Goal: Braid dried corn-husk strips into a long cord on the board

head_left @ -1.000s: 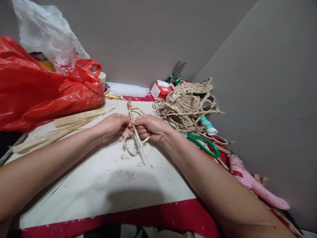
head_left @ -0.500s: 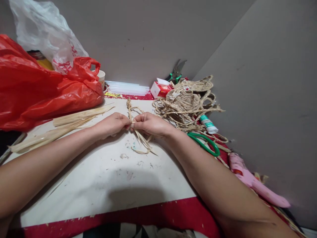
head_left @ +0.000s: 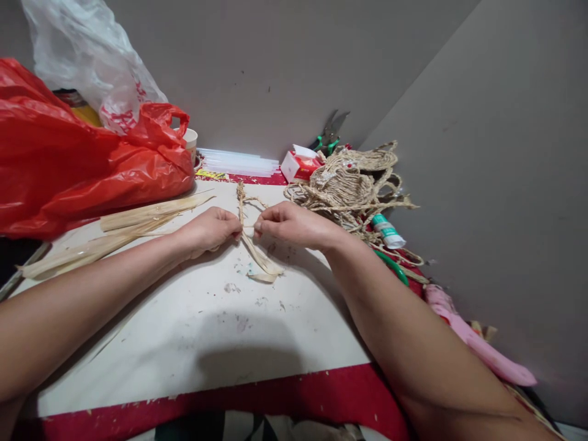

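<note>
A short braided cord of dried husk (head_left: 241, 205) runs down the board in front of me, knotted at its far end. Its loose husk strips (head_left: 261, 260) trail toward me below the braid. My left hand (head_left: 215, 231) pinches the braid's near end from the left. On the other side, my right hand (head_left: 291, 225) is closed on a thin husk strip, which stretches taut across the small gap between my fingertips. More flat dried husk leaves (head_left: 138, 220) lie to the left, beyond my left forearm.
A heap of coiled braided cord (head_left: 351, 184) lies at right, with a green-and-white tube (head_left: 388, 231) and pink glue gun (head_left: 478, 343) nearer. Clear glue sticks (head_left: 239, 162), a small red-and-white box (head_left: 301, 165) and pruning shears (head_left: 331, 131) line the back. Red bag (head_left: 92, 171) at left.
My right hand has moved a little to the right, away from my left, drawing the strip between them. The loose strips below have shifted. My left hand stays nearly in place.
</note>
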{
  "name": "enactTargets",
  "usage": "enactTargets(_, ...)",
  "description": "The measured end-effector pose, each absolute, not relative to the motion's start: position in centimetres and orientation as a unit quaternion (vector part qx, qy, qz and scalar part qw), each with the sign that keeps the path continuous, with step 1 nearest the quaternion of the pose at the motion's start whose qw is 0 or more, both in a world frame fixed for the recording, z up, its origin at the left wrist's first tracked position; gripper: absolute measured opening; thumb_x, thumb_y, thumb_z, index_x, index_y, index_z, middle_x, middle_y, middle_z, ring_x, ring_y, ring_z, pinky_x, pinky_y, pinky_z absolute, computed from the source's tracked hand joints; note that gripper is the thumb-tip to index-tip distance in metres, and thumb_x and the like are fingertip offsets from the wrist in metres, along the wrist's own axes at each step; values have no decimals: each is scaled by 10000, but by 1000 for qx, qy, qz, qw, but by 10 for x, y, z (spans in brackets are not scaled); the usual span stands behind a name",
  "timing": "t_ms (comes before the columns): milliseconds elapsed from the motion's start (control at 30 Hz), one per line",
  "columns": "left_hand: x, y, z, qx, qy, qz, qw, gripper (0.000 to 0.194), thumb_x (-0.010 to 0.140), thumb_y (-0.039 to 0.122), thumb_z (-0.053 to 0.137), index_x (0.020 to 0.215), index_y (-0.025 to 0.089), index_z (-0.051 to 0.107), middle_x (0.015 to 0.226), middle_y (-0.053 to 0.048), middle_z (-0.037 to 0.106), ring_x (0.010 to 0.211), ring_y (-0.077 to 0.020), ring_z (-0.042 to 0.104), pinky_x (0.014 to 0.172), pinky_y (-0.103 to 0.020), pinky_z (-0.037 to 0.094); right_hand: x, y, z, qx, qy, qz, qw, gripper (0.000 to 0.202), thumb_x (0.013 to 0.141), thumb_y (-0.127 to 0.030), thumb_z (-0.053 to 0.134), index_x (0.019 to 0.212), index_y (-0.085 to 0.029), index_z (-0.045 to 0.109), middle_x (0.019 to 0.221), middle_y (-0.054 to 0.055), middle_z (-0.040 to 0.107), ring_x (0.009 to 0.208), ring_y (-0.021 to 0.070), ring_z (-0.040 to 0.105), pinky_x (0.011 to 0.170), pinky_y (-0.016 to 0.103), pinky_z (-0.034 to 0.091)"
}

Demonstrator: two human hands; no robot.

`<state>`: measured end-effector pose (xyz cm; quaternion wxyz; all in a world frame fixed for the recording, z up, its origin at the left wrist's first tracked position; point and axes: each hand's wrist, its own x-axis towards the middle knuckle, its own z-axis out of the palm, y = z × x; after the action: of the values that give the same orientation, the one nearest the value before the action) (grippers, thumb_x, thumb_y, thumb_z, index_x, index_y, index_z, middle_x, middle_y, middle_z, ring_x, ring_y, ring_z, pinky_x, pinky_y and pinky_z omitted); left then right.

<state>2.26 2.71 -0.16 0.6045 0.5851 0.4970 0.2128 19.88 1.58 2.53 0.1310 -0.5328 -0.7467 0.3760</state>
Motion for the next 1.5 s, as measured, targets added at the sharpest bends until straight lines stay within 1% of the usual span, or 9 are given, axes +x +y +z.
enactTargets(200,21,25,-4,567,471,239,632,243,691,185,523,464,176,436,379,67,267,322,-39,160,358,-238,63,181,2,28,-532,-754,367,117,219,801,-208,463,650,-130,601,504,-24,457,452,71,348,453,210,249)
enactTargets(433,22,20,-4,559,454,258,644,274,703,159,531,463,173,398,374,66,302,324,-33,203,349,-224,99,160,-19,24,-533,-814,223,54,226,785,-168,421,644,-129,593,562,39,582,503,105,437,509,233,282)
enactTargets(633,18,21,-2,532,434,243,685,244,732,130,544,506,153,454,371,65,310,329,-28,210,353,-213,106,183,-15,47,-434,-809,396,-7,269,832,-265,476,623,-130,578,551,25,595,491,91,484,510,210,335)
enactTargets(733,17,23,-1,519,428,239,700,205,758,149,554,559,144,504,376,71,296,333,-30,203,353,-207,110,200,1,47,-486,-762,414,108,352,829,-424,528,650,-126,589,552,22,590,491,88,489,507,206,360)
enactTargets(800,17,23,-1,521,421,237,704,168,769,153,552,602,137,539,380,73,294,337,-33,206,354,-204,122,203,11,38,-542,-722,363,228,370,817,-459,551,662,-125,586,599,33,598,523,92,499,514,208,372)
enactTargets(867,17,24,-1,525,414,237,705,152,776,156,544,626,134,556,383,72,299,339,-35,211,355,-203,131,198,16,26,-550,-685,392,274,371,827,-465,544,675,-128,574,631,39,601,534,94,508,504,208,382)
enactTargets(1100,17,25,-5,535,399,242,704,164,758,174,571,606,149,516,395,70,328,338,-34,231,354,-198,152,183,15,9,-504,-570,616,203,320,906,-339,455,645,-156,470,418,-79,334,310,27,217,309,168,158)
enactTargets(1333,18,24,-5,576,396,221,680,152,785,195,536,646,136,557,405,72,314,343,-36,223,353,-202,142,193,23,3,-497,-598,611,150,394,888,-417,467,602,-148,495,355,-82,291,285,29,197,286,166,135)
enactTargets(1500,16,23,-1,601,423,191,650,169,765,243,575,634,164,502,401,81,310,318,-34,209,336,-200,114,190,23,4,-494,-555,648,167,367,857,-306,494,534,-170,388,355,-88,280,285,23,176,285,155,128)
